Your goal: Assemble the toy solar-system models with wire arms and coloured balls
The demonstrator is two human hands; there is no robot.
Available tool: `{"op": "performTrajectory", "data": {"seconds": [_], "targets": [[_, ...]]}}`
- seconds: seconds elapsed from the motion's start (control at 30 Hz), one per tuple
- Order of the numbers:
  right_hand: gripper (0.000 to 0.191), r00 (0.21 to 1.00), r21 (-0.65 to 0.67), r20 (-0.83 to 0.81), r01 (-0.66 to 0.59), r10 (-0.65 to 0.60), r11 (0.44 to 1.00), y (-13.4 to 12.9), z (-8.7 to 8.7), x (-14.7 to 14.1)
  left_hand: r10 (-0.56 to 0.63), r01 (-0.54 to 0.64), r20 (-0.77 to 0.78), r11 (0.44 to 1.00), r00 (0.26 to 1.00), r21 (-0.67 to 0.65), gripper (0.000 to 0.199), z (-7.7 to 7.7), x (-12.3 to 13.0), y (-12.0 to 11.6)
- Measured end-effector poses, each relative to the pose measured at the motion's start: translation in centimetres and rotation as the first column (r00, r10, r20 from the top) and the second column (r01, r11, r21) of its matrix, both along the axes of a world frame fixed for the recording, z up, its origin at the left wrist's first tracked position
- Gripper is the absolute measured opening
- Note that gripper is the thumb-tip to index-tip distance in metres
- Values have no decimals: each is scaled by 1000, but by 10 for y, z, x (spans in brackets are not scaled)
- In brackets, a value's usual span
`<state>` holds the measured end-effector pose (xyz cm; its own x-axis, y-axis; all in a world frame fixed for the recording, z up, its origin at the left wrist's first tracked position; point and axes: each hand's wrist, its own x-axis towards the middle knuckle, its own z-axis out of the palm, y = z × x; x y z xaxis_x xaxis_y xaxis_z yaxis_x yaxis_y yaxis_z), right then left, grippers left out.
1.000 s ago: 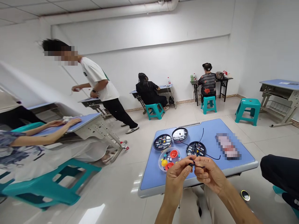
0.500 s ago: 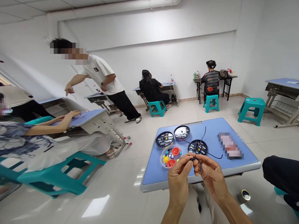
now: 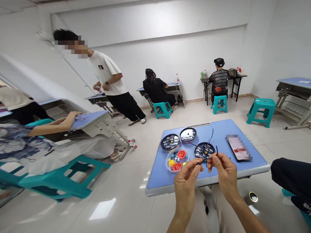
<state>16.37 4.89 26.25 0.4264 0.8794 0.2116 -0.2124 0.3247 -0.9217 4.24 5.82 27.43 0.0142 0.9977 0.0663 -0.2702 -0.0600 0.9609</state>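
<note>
Above the near edge of the blue desk [image 3: 155, 176], my left hand [image 3: 186, 183] pinches a small dark piece [image 3: 199, 163] between thumb and fingertips; its shape is mostly hidden. Facing it, a little apart, my right hand [image 3: 224, 174] is closed on a thin dark bent rod [image 3: 217, 150], whose end sticks up above the fingers. Just behind both hands lies a round black base [image 3: 210, 148] with printed planets and long thin dark arms. A clear round tray [image 3: 167, 163] left of the hands holds red half-shells [image 3: 181, 154], a yellow one [image 3: 171, 163] and small parts.
Two more round black discs [image 3: 170, 142] [image 3: 188, 134] lie at the desk's far left. On the right is a phone [image 3: 239, 149]. Beneath stands a dark cylinder [image 3: 251, 198] on the floor. Seated people and a standing person [image 3: 107, 72] are around; a green stool [image 3: 261, 111] stands behind.
My hands have moved apart from each other. The rod end at my right hand now points up rather than down. The standing person has drawn the outstretched arm in.
</note>
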Motion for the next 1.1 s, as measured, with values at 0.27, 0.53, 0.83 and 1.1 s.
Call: {"op": "performTrajectory", "data": {"seconds": [0.27, 0.53, 0.83, 1.1], "targets": [[23, 985, 23, -88, -144, 146, 989, 4, -1, 8, 11, -3, -161, 999, 987, 51, 25, -4, -11, 5], [25, 982, 22, -45, -180, 181, 983, 5, -1, 2, 3, 13, -207, 997, 978, 75, 23, -7, -11, 7], [25, 983, 26, -6, -181, 182, 983, 4, 0, 3, 9, 25, -264, 992, 965, 125, 21, -8, -13, 8], [24, 985, 32, 13, -171, 171, 985, 5, -1, 3, 47, 21, -333, 980, 942, 198, 21, -11, -14, 9]]}}
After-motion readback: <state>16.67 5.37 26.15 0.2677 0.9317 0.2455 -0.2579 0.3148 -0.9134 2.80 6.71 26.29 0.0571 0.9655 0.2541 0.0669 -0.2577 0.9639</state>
